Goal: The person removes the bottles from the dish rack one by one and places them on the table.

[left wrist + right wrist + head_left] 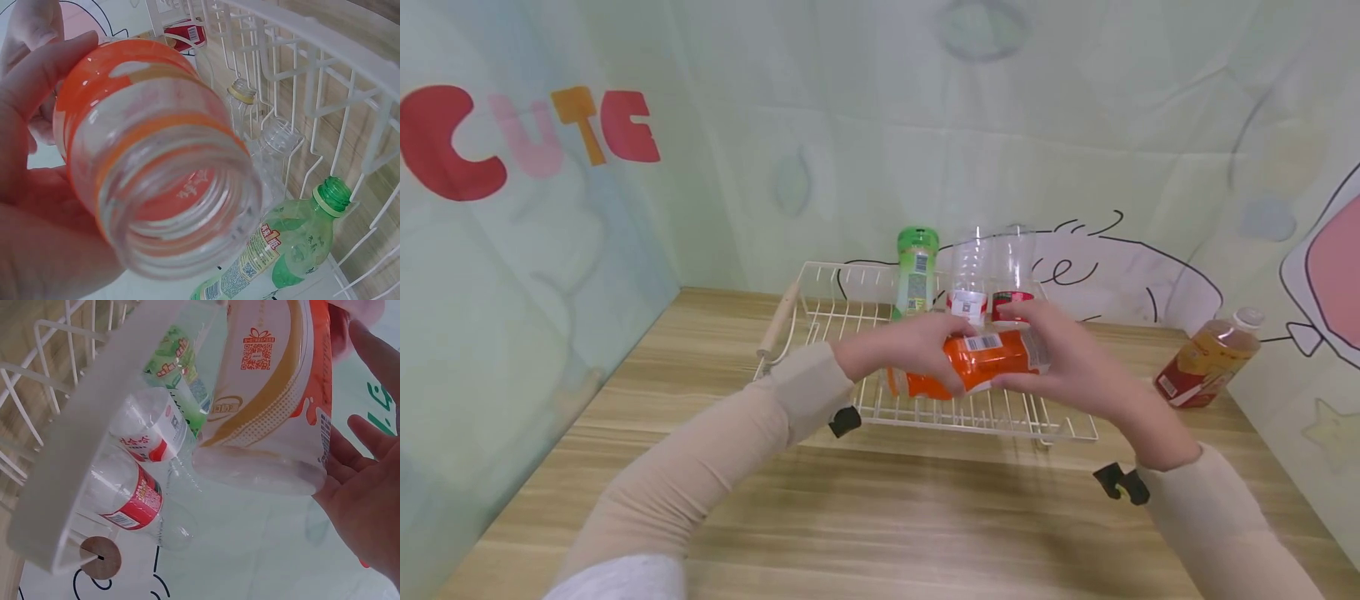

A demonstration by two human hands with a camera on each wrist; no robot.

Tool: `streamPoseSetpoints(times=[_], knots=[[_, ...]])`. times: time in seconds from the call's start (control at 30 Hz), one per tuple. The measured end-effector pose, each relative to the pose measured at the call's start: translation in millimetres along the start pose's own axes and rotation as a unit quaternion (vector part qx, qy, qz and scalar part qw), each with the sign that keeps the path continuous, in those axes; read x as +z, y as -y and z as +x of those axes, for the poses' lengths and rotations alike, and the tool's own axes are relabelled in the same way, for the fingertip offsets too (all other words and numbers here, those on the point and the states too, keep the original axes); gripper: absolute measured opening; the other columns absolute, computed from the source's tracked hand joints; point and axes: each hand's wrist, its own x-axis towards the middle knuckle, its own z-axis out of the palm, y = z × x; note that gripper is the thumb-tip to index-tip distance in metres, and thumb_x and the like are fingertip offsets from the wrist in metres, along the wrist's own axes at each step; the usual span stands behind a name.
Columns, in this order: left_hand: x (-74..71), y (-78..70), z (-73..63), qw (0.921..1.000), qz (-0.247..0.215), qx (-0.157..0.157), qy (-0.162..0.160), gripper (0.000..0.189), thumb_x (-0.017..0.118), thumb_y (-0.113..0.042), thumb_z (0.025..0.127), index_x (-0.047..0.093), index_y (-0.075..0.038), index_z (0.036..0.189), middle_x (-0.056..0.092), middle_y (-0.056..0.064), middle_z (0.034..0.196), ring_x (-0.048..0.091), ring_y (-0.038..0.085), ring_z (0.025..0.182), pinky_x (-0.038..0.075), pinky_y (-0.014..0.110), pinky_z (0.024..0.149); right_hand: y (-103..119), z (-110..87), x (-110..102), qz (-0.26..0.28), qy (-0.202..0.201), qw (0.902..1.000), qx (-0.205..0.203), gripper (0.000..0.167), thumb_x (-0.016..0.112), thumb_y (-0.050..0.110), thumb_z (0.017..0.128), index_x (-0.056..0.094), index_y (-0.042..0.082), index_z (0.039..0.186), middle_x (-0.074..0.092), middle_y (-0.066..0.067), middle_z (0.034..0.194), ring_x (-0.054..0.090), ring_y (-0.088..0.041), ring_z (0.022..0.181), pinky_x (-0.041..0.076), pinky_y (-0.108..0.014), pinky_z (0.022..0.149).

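Observation:
An orange-wrapped clear plastic bottle [1000, 354] lies sideways over the wire rack [955, 425], its uncapped mouth facing the left wrist camera. My left hand [917, 346] grips it around the body, thumb and fingers on opposite sides. At the base end, my right hand [1067, 367] spreads thumb and fingers in a wide curve, with fingers beside the bottle in the right wrist view. Behind, a green bottle [917, 271], a clear bottle with a white and red label [968, 275] and a clear red-labelled bottle [1015, 271] stand base-up in the rack.
A capped bottle with reddish-brown drink [1206, 358] stands on the wooden table [880, 517] at the right. The rack has a wooden side handle [778, 321] and raised white wires. A printed cloth [850, 125] hangs close behind the rack.

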Motion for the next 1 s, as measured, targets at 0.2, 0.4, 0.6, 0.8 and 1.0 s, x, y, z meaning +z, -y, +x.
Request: streamPoseSetpoints(times=[0.2, 0.4, 0.6, 0.8, 1.0], knots=[[2.2, -2.5, 1.0, 0.9999, 0.013, 0.009, 0.001, 0.065, 0.081, -0.022, 0.075, 0.052, -0.012, 0.132, 0.058, 0.0, 0.114, 0.055, 0.016, 0.098, 0.052, 0.023, 0.074, -1, -1.7, 5, -0.02, 0.032, 0.9993, 0.008, 0.073, 0.085, 0.022, 0.073, 0.048, 0.008, 0.134, 0.054, -0.01, 0.13, 0.05, -0.028, 0.118, 0.028, -0.052, 0.113], [3.4, -4.8, 0.1, 0.9997, 0.02, 0.011, 0.006, 0.062, 0.082, -0.022, 0.075, 0.054, -0.013, 0.129, 0.058, -0.001, 0.112, 0.056, 0.016, 0.097, 0.052, 0.022, 0.074, 0, -4.8, 9, -0.049, 0.039, 0.9979, -0.018, 0.072, 0.084, 0.026, 0.074, 0.051, 0.012, 0.136, 0.054, -0.008, 0.135, 0.046, -0.03, 0.127, -0.007, -0.057, 0.116], [5.3, -5.5, -0.3, 0.9997, 0.018, 0.013, 0.012, 0.058, 0.082, -0.023, 0.075, 0.055, -0.014, 0.126, 0.059, -0.003, 0.108, 0.056, 0.016, 0.095, 0.052, 0.023, 0.073, -1, -7.5, 13, -0.062, 0.037, 0.9966, -0.039, 0.068, 0.083, 0.029, 0.075, 0.053, 0.014, 0.135, 0.053, -0.007, 0.137, 0.045, -0.03, 0.129, -0.012, -0.055, 0.115], [7.2, -4.1, 1.0, 0.9996, 0.014, 0.019, 0.016, 0.059, 0.082, -0.024, 0.075, 0.055, -0.013, 0.126, 0.059, -0.002, 0.11, 0.056, 0.016, 0.096, 0.052, 0.022, 0.073, -3, -8.5, 17, -0.071, 0.031, 0.9956, -0.053, 0.064, 0.083, 0.029, 0.075, 0.057, 0.012, 0.131, 0.055, -0.006, 0.134, 0.046, -0.028, 0.128, -0.015, -0.055, 0.114], [7.1, -3.1, 1.3, 0.9994, -0.001, 0.028, 0.02, 0.056, 0.081, -0.025, 0.075, 0.057, -0.013, 0.124, 0.06, -0.002, 0.109, 0.057, 0.016, 0.095, 0.053, 0.022, 0.073, -5, -8.8, 19, -0.085, 0.026, 0.9945, -0.054, 0.064, 0.084, 0.032, 0.074, 0.058, 0.013, 0.129, 0.058, -0.005, 0.13, 0.047, -0.026, 0.127, -0.016, -0.054, 0.114]])
